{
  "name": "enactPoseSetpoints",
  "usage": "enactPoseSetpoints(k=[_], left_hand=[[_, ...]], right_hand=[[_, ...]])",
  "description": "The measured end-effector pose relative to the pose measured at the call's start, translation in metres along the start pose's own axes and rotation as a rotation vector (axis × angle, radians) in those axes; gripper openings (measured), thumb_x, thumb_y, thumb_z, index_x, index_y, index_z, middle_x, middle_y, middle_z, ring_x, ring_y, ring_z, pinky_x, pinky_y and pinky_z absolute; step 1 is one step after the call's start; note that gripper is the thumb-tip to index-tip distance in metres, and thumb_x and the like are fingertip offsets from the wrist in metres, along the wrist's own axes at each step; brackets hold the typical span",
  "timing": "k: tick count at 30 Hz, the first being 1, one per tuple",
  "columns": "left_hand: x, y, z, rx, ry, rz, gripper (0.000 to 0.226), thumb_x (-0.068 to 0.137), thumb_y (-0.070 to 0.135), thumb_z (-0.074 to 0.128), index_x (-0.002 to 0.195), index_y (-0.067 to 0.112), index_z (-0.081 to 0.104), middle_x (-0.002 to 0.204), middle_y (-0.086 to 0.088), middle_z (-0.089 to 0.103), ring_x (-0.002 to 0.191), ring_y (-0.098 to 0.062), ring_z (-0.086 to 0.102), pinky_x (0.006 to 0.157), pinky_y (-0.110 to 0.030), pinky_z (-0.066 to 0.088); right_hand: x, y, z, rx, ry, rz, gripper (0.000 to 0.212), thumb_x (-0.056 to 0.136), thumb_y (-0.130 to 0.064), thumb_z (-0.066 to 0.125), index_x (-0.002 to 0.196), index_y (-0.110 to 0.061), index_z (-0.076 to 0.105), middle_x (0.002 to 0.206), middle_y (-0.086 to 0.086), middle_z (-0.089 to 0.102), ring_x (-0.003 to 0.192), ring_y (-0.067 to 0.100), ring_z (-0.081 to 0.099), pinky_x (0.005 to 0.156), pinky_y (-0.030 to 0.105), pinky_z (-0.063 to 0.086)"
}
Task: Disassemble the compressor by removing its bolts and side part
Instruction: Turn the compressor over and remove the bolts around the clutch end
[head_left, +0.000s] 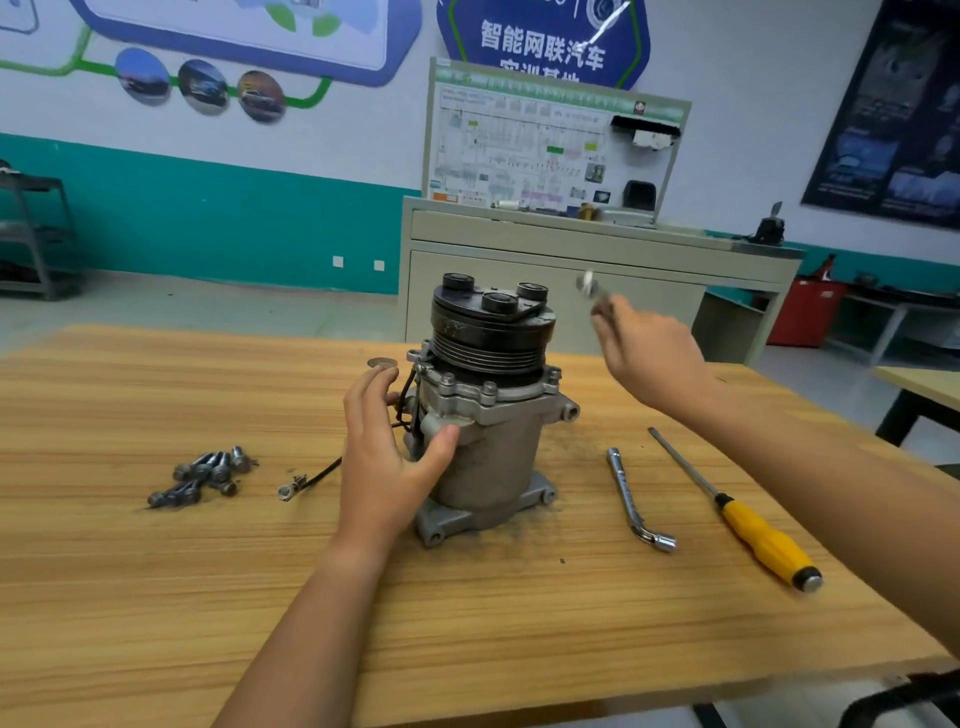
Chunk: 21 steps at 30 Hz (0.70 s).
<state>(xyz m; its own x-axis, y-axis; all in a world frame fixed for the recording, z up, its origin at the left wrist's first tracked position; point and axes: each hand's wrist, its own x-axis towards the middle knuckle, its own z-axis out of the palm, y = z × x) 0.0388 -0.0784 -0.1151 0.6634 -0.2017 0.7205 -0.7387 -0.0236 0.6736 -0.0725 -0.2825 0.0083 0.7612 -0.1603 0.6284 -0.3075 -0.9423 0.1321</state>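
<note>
A person works on a compressor (488, 415) standing upright, pulley (491, 332) uppermost, at the middle of a wooden table (156, 597) in a workshop classroom. The left hand (384, 467) braces the housing from the left, thumb pressed to the body and fingers loosely extended rather than clamped. The right hand (649, 353) is raised to the right of the pulley, pinching a bright metal piece (589, 287). Motion blur makes it impossible to tell whether this is a bolt or a small tool. A cluster of loose bolts (208, 475) lies on the left of the table, suggesting bolt removal is well under way. Flange bolts (488, 388) under the pulley appear seated, and no side part looks detached. The next move likely calls for setting the held piece down or putting it to a remaining bolt, with the body kept steady. An angled socket wrench (631, 499) and a yellow-handled screwdriver (748, 519) lie to the right. The compressor's far side is hidden, the left fingers cover part of the black wire (311, 480), and a round disc (382, 362) beyond them is unclear.
</note>
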Motion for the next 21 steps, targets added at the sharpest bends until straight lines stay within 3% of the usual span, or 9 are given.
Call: enactPoseSetpoints(k=[2, 4, 6, 9, 14, 18, 21], left_hand=[[0.0, -0.001, 0.001, -0.01, 0.01, 0.013, 0.075, 0.071, 0.058, 0.052, 0.136, 0.024, 0.033, 0.131, 0.013, 0.029, 0.112, 0.003, 0.037, 0.084, 0.004, 0.026], [0.0, -0.002, 0.002, -0.02, 0.016, 0.027, 0.069, 0.072, 0.058, 0.053, 0.132, 0.031, 0.031, 0.131, 0.013, 0.029, 0.112, 0.003, 0.037, 0.086, 0.002, 0.027], [0.0, -0.002, 0.002, -0.025, 0.021, 0.028, 0.065, 0.072, 0.058, 0.053, 0.129, 0.036, 0.028, 0.13, 0.013, 0.029, 0.112, 0.002, 0.038, 0.088, -0.002, 0.028], [0.0, -0.001, 0.002, -0.027, 0.032, 0.032, 0.065, 0.072, 0.057, 0.053, 0.128, 0.035, 0.029, 0.13, 0.01, 0.03, 0.11, 0.004, 0.037, 0.086, 0.002, 0.027], [0.0, 0.0, 0.002, -0.048, 0.028, 0.023, 0.074, 0.07, 0.055, 0.053, 0.133, 0.023, 0.033, 0.131, 0.008, 0.03, 0.108, 0.002, 0.04, 0.084, 0.003, 0.028], [0.001, 0.002, 0.001, -0.062, 0.027, 0.016, 0.071, 0.069, 0.056, 0.053, 0.131, 0.03, 0.03, 0.131, 0.007, 0.03, 0.106, 0.005, 0.039, 0.083, 0.004, 0.028], [0.001, 0.002, 0.002, -0.057, 0.022, 0.005, 0.072, 0.069, 0.057, 0.053, 0.132, 0.031, 0.03, 0.132, 0.009, 0.029, 0.105, 0.016, 0.037, 0.081, 0.003, 0.028]], right_hand=[[-0.017, -0.005, -0.015, 0.175, 0.042, 0.106, 0.026, 0.1, -0.022, 0.034, 0.114, -0.005, 0.048, 0.062, 0.001, 0.049, 0.056, 0.026, 0.051, 0.049, 0.031, 0.033], [-0.032, -0.011, -0.027, 0.098, -0.091, 0.093, 0.024, 0.099, -0.024, 0.034, 0.113, -0.011, 0.048, 0.059, -0.005, 0.043, 0.052, 0.016, 0.046, 0.044, 0.028, 0.029], [-0.04, -0.018, -0.035, -0.058, -0.268, 0.077, 0.02, 0.099, -0.025, 0.034, 0.11, -0.016, 0.048, 0.062, -0.006, 0.042, 0.053, 0.01, 0.042, 0.043, 0.026, 0.028], [-0.044, -0.026, -0.038, -0.176, -0.382, 0.064, 0.014, 0.096, -0.016, 0.038, 0.107, -0.017, 0.048, 0.066, -0.004, 0.045, 0.057, 0.011, 0.043, 0.046, 0.025, 0.036], [-0.039, -0.042, -0.045, -0.336, -0.464, -0.038, 0.017, 0.09, -0.005, 0.042, 0.102, -0.015, 0.047, 0.062, -0.003, 0.036, 0.05, 0.01, 0.034, 0.04, 0.023, 0.025], [-0.038, -0.041, -0.045, -0.358, -0.459, -0.025, 0.016, 0.09, -0.003, 0.042, 0.101, -0.015, 0.047, 0.062, -0.002, 0.038, 0.051, 0.012, 0.036, 0.04, 0.023, 0.029], [-0.04, -0.038, -0.046, -0.359, -0.418, 0.015, 0.015, 0.09, -0.003, 0.041, 0.099, -0.015, 0.045, 0.06, -0.002, 0.037, 0.05, 0.012, 0.036, 0.04, 0.023, 0.026]])
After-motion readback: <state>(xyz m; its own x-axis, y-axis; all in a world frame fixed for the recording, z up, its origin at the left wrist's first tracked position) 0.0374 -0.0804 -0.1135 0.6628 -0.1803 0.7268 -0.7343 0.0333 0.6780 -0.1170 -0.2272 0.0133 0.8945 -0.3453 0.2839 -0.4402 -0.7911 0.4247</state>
